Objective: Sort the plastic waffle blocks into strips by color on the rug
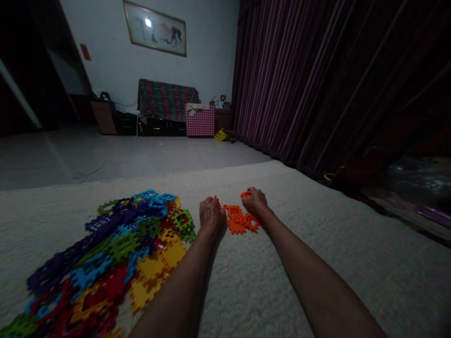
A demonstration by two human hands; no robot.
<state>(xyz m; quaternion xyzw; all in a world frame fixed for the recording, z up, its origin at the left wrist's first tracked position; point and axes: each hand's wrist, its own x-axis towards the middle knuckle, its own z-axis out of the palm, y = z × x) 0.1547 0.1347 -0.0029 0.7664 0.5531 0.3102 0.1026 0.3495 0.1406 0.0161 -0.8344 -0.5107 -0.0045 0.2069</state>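
Several orange interlocking plastic tiles with notched edges lie in a small group on the quilted cover, between my two hands. My left hand is at the group's left side, its fingers curled on an orange tile that mostly hides behind them. On the far right side of the group, my right hand pinches another orange tile at its fingertips. Left of my left arm spreads a large pile of the same kind of tile in purple, blue, green, red and yellow.
The pale quilted cover spreads beneath everything. Beyond its far edge lies a tiled floor with a thin cable. A cloth-draped cabinet and a checked box stand by the wall. Dark curtains hang on the right.
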